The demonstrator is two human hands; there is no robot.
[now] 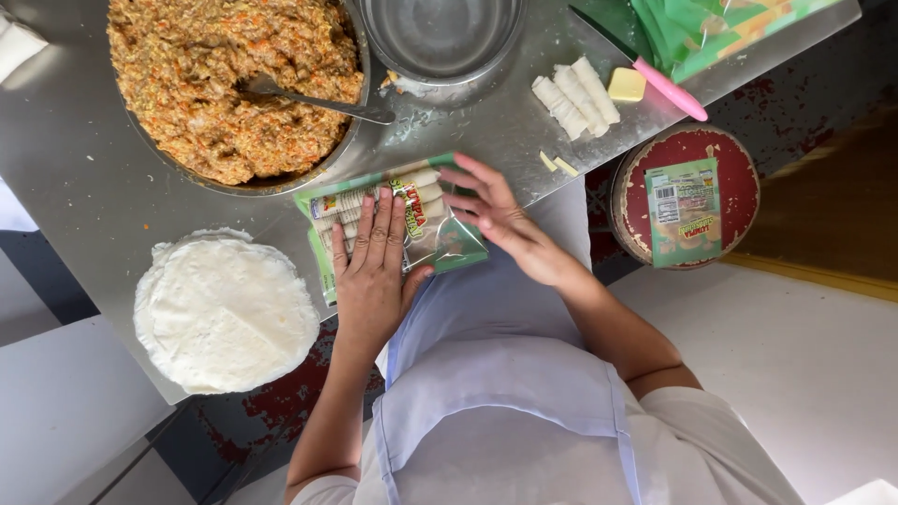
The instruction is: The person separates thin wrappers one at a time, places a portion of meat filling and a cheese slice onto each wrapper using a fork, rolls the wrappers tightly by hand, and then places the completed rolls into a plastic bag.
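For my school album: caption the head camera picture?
Two hands press a green cheese-stick packet on the steel table.

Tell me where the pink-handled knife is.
In the head view, the pink-handled knife lies at the upper right of the metal table, beside the yellow block and white sticks.

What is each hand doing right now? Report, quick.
Left hand: open, flat, palm pressing down on the green packet of cheese sticks.
Right hand: open, fingers spread, fingertips at the packet's right end; no grip visible.

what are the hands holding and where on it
The left hand presses flat on the middle of the green packet of white sticks; the right hand has fingertips at its right end.
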